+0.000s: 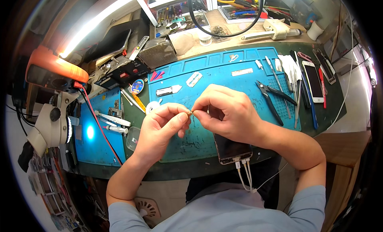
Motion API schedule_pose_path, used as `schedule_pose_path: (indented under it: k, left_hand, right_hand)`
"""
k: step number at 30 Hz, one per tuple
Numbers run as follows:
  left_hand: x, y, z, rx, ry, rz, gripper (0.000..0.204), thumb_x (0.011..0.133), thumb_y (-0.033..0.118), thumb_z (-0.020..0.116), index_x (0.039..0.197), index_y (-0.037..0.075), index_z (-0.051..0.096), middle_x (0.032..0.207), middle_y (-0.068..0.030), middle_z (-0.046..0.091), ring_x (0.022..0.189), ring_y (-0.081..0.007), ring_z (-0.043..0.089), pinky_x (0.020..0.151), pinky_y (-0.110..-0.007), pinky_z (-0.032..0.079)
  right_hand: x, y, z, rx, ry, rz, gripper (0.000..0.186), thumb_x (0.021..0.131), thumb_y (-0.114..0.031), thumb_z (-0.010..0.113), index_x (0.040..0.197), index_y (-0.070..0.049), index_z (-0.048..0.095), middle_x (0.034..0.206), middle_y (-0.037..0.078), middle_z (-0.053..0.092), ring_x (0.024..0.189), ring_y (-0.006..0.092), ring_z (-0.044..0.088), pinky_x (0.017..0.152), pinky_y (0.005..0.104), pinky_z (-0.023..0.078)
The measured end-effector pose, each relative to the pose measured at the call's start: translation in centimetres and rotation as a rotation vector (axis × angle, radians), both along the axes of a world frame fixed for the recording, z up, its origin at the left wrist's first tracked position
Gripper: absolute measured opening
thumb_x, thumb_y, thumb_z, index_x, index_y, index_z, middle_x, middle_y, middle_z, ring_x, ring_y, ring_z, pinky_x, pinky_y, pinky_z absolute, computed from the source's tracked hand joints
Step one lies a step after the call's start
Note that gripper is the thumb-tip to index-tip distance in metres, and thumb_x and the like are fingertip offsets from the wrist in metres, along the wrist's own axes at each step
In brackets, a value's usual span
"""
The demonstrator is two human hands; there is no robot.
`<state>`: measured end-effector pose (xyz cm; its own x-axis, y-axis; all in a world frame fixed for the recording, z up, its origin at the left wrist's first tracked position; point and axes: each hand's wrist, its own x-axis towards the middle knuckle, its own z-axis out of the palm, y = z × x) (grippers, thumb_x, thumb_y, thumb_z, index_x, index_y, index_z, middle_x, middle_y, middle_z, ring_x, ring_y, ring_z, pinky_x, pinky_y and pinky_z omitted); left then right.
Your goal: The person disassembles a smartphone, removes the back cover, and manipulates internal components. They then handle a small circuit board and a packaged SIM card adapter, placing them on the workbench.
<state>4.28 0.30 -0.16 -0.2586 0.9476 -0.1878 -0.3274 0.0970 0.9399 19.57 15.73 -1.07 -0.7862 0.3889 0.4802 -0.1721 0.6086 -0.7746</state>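
Between my fingertips, above the blue work mat point(179, 146), is a tiny gold-coloured piece point(190, 113), too small to name. My left hand point(165, 124) pinches it between thumb and forefinger. From the other side, the thumb and forefinger of my right hand point(227, 110) close on it too. Below my right hand lies a dark-screened phone point(232, 149), partly covered by the hand, with white cables point(244, 172) plugged into its near end. A razor blade point(194, 79) and a small blade-shaped piece in a sleeve point(168, 90) rest on the mat beyond my hands.
Black-handled cutters point(275, 98) lie right of my right hand. Farther right are tweezers, a white phone point(312, 81) and a red pen-like tool point(322, 88). An orange multimeter point(56, 70) and a microscope part point(52, 120) stand at left. A syringe point(115, 129) lies on a smaller blue mat.
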Motion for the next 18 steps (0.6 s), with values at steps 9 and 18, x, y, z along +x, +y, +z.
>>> schedule_pose_path:
  k: [9,18]
  left_hand:
    - [0.63,-0.02,-0.13,0.111,0.445,0.075,0.011,0.091,0.001,0.069,0.101,-0.001,0.064,0.099,-0.0045,0.064,0.088,-0.0083,0.061,0.072,-0.022,0.051]
    - [0.42,0.18,-0.31,0.105,0.406,0.09,0.008,0.089,-0.003,0.068,0.096,-0.001,0.064,0.095,-0.0058,0.063,0.086,-0.0095,0.061,0.07,-0.022,0.051]
  right_hand:
    - [0.12,-0.31,-0.23,0.057,0.016,0.01,0.011,0.079,-0.008,0.072,0.084,-0.01,0.063,0.078,0.003,0.063,0.059,0.0188,0.064,0.052,0.031,0.051]
    - [-0.05,-0.39,-0.51,0.038,0.033,0.003,0.011,0.078,-0.007,0.072,0.083,-0.009,0.063,0.078,0.003,0.063,0.061,0.0193,0.065,0.053,0.0312,0.052]
